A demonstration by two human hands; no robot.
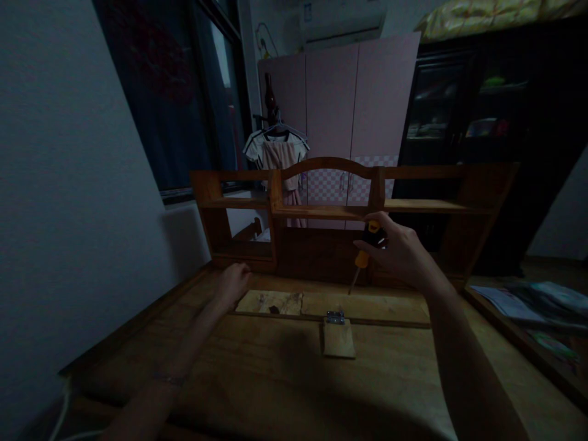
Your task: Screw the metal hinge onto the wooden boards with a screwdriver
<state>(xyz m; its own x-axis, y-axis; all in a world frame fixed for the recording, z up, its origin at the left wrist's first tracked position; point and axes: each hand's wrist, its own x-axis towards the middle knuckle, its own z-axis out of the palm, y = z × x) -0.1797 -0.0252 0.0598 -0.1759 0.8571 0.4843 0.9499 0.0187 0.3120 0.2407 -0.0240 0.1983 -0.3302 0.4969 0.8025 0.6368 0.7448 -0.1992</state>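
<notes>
My right hand is closed around the handle of a yellow-and-black screwdriver. The screwdriver's thin shaft slants downward, its tip above the long wooden board. A metal hinge lies at the board's front edge, between it and a small square wooden block. My left hand is beside the board's left end, with its fingers curled together. Whatever those fingers hold, if anything, is hidden. The board's left part has a rough, stained surface with a dark mark.
Everything lies on a wooden desk with an open wooden shelf unit along its back. Papers and plastic packets are at the right, past a raised wooden edge. A wall borders the left side. The room is dim.
</notes>
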